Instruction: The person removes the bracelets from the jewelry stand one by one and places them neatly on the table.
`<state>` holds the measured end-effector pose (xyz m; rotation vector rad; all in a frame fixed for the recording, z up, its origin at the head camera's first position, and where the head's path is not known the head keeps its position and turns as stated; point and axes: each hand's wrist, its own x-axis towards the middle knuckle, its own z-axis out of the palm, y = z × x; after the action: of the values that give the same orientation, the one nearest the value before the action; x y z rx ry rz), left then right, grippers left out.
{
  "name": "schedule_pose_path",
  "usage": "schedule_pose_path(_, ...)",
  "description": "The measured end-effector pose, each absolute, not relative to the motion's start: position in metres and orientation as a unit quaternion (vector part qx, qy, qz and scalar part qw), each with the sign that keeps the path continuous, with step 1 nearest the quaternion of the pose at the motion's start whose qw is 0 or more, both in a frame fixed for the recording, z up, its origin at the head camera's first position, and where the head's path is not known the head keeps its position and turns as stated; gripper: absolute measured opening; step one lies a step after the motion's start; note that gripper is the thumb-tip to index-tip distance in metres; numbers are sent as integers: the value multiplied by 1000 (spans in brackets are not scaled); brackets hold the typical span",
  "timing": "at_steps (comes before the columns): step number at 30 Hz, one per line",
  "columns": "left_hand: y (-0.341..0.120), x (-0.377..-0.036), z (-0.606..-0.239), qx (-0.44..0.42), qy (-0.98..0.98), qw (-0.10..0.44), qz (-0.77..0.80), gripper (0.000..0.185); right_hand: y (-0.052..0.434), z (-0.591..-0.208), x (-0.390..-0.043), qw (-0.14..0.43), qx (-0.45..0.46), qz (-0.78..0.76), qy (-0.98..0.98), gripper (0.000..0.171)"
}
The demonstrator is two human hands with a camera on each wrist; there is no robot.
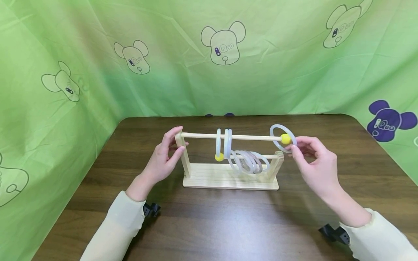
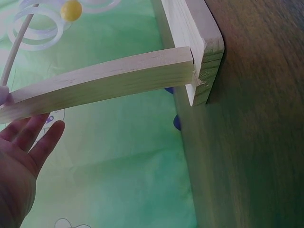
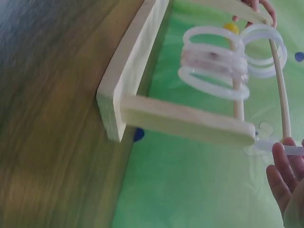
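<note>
Left hand (image 1: pixel 160 161) grips a rack (image 1: pixel 207 176) bearing rings (image 1: pixel 230 144); right hand (image 1: pixel 316 165) pinches a ring (image 1: pixel 278 126), perhaps round a bead (image 1: pixel 285 139).

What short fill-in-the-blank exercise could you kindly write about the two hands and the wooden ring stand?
1. The right hand pinches a pale ring close to a ____ ball.
2. The left hand holds the wooden post that bears the ____ (upper or lower) rod.
3. The cloth behind the table is mainly ____.

Missing words: yellow; upper; green.
</note>
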<state>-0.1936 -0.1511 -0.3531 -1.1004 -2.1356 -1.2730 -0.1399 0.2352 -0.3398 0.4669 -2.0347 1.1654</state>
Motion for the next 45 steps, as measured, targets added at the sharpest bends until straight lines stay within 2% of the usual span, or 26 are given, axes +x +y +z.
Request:
schedule_pose_path(8, -151, -193, -352, -393, -769, 211, -459, 57, 256, -332, -145, 382, 166, 468, -779, 17)
schedule_pose_path(17, -151, -192, -352, -394, -770, 214, -454, 57, 289, -330, -163, 404, 151, 470, -770, 22)
schedule_pose_path(38, -151, -191, -353, -394, -772, 222, -447, 59, 343, -337, -206, 377, 167, 399, -819, 24)
schedule_pose_path(45, -151, -191, -352, -394, -772, 220, -447, 59, 351, -341, -218, 329, 159, 374, -852, 23)
